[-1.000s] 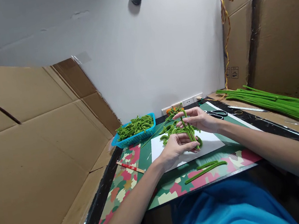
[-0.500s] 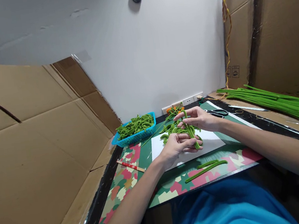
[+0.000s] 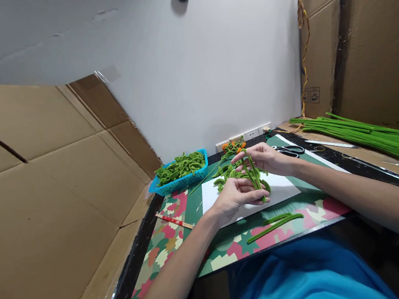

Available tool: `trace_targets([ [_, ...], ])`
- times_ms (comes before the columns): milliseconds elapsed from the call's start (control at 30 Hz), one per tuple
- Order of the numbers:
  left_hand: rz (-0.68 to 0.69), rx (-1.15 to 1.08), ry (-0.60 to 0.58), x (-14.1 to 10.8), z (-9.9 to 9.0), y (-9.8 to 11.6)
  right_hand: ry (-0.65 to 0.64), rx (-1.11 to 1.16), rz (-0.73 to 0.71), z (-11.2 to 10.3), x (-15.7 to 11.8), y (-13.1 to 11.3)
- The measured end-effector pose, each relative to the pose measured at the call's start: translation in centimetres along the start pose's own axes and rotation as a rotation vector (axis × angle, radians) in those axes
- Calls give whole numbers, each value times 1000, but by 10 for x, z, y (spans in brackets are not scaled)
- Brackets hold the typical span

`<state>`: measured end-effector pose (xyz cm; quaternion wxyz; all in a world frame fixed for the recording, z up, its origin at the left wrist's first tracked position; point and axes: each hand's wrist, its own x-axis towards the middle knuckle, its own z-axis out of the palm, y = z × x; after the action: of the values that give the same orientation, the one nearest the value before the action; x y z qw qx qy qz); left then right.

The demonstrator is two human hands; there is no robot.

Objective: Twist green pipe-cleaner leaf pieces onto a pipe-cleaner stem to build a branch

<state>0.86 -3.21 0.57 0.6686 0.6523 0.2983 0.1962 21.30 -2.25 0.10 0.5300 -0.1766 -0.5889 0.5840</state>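
Observation:
A green pipe cleaner point(image 3: 253, 171), bent over into a narrow loop, stands between my two hands. My left hand point(image 3: 241, 193) pinches its lower ends between thumb and fingers. At the top bend, the fingers of my right hand point(image 3: 260, 157) are closed on the loop. Behind and beneath the hands, a heap of curled green pipe cleaner pieces point(image 3: 222, 182) lies on a white sheet of paper point(image 3: 283, 189). Closer to me, loose straight green pipe cleaners point(image 3: 273, 228) rest on the patterned mat.
A blue basket point(image 3: 180, 184) full of curled green pieces stands back left. Orange flowers point(image 3: 234, 146) lie at the back. Black scissors point(image 3: 291, 151) and a bundle of long green pipe cleaners point(image 3: 364, 134) are at right. A red-wrapped stick point(image 3: 174, 221) lies left; cardboard walls point(image 3: 53, 190) flank the table.
The pipe cleaner's two strands now stand apart as an open loop, where before they were close together. Both hands have stayed nearly in place.

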Motion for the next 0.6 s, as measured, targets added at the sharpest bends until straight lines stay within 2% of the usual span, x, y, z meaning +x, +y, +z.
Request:
trace_targets([
  [167, 24, 0, -50, -3, 1, 1, 70, 2, -17, 0, 2, 1],
  [333, 17, 30, -115, -6, 3, 3, -26, -14, 41, -1, 0, 2],
  [433, 39, 12, -108, -5, 3, 2, -90, 6, 100, -2, -1, 0],
  [600, 40, -5, -107, -4, 1, 0, -33, 75, 88, -3, -2, 0],
])
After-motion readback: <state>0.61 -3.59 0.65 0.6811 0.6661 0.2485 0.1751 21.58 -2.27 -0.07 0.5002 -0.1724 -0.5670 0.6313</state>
